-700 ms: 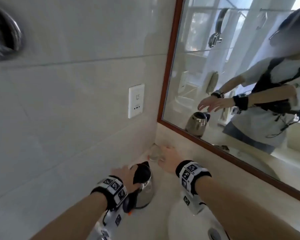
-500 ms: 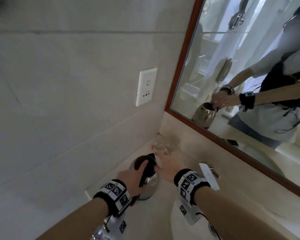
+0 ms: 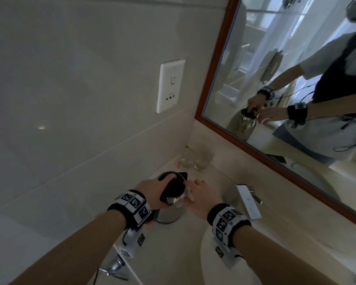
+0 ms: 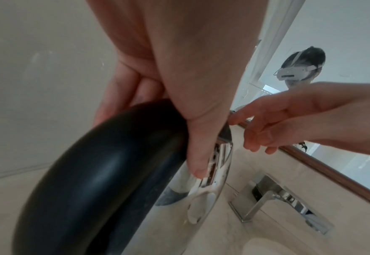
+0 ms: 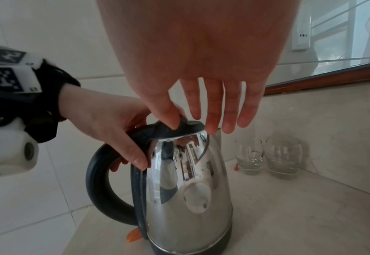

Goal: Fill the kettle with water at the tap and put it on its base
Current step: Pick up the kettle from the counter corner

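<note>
A steel kettle [image 3: 173,210] [image 5: 190,189] with a black handle [image 4: 105,172] and black lid stands upright on the counter in the corner. My left hand [image 3: 152,190] [image 5: 105,120] grips the top of the handle, thumb down its side. Over the lid hovers my right hand [image 3: 199,194] [image 5: 201,69]: its thumb rests on the lid's black tab while the fingers stay straight by the rim. The lid is down. A square chrome tap [image 3: 248,200] [image 4: 258,201] juts from the wall just right of the kettle, over the white basin [image 3: 214,254].
Two empty glasses [image 3: 193,159] [image 5: 267,155] stand in the corner behind the kettle. A wall socket [image 3: 170,85] sits above it, and a wood-framed mirror [image 3: 214,64] runs along the right wall. The tiled wall is close on the left.
My left hand has closed round the kettle's handle. My right hand came back from near the glasses and now lies over the lid.
</note>
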Demonstrator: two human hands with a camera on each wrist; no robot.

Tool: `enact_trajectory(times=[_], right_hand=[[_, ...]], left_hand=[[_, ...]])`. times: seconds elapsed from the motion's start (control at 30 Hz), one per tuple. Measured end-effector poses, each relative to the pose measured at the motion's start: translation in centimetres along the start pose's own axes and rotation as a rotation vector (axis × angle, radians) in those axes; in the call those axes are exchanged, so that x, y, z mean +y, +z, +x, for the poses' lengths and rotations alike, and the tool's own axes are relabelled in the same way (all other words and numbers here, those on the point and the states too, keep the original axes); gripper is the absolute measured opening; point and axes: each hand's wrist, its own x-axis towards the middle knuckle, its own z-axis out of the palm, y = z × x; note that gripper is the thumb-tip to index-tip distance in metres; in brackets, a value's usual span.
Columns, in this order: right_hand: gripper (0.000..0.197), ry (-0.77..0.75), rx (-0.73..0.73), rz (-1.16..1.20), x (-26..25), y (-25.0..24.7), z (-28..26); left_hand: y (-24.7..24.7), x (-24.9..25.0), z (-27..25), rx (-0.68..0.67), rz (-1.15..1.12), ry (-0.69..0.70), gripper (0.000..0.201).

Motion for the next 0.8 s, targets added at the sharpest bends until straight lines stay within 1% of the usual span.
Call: enact_trajectory(times=[0.1, 0.2, 0.27, 0.37, 0.47, 0.53, 0.67, 0.8], right_hand=[[0.05, 0.004, 0.058, 0.027, 0.3, 0.2, 0.0], [0.045, -0.015, 0.142, 0.087, 0.3, 0.3, -0.3], [0.047, -0.04, 0.201, 0.127, 0.3, 0.0, -0.6], [0.048, -0.037, 0.266, 0.186, 0.5, -0.7, -0.9], [0.046, -0.004, 0.28, 0.223, 1.6, -0.7, -1.5], [0.046, 0.031, 0.265, 0.228, 2.6, -0.6, -2.2], [0.045, 0.118, 0.236, 0.206, 4.5, 0.0, -3.8], [0.043, 0.19, 0.238, 0.202, 5.9, 0.6, -5.3]], left_hand=[[0.7, -0.3, 0.3, 0.017, -0.039, -0.007, 0.097], [1.7, -0.6, -0.4, 0.081, -0.095, -0.029, 0.095], [2.2, -0.7, -1.2, 0.129, -0.145, -0.043, 0.092], [3.1, -1.0, -2.1, 0.209, -0.215, -0.047, 0.087], [4.1, -1.3, -3.0, 0.341, -0.323, -0.063, 0.082], [4.8, -1.3, -3.7, 0.41, -0.384, -0.086, 0.082], [5.9, -0.9, -3.7, 0.408, -0.466, -0.1, 0.088], [5.6, -1.4, -3.1, 0.39, -0.605, -0.1, 0.086]])
